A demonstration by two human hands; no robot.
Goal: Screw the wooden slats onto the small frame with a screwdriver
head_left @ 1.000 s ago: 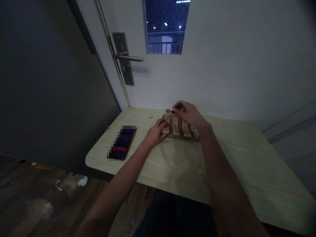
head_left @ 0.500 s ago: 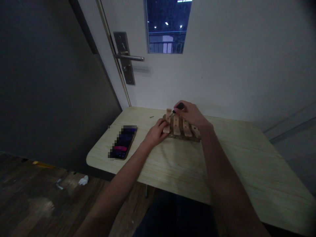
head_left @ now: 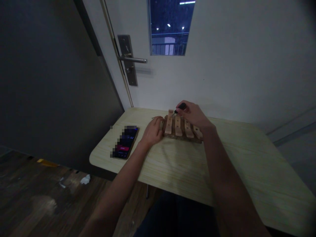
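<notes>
A dark wooden board (head_left: 170, 135) lies on the table and bears several pale wooden pieces with holes, set side by side. My right hand (head_left: 191, 113) is closed around a screwdriver (head_left: 182, 106) with a black handle. Its thin shaft slants down left to the upper part of the leftmost wooden piece (head_left: 169, 123). Beside the board's left edge rests my left hand (head_left: 152, 131), fingers stretched forward and slightly bent, off the wooden piece. A small screw (head_left: 153, 117) lies just beyond its fingers, partly covered by them.
A phone (head_left: 127, 143) with its screen lit lies on the left of the pale table (head_left: 172, 168). Behind the table rises a white door with a metal handle (head_left: 134, 60) and a window. Scraps of white paper (head_left: 85, 179) lie on the floor at the left.
My left hand has let go of the leftmost wooden piece and moved left, its fingers now near the screw. The screwdriver stays at the same piece. The whole view has shifted slightly.
</notes>
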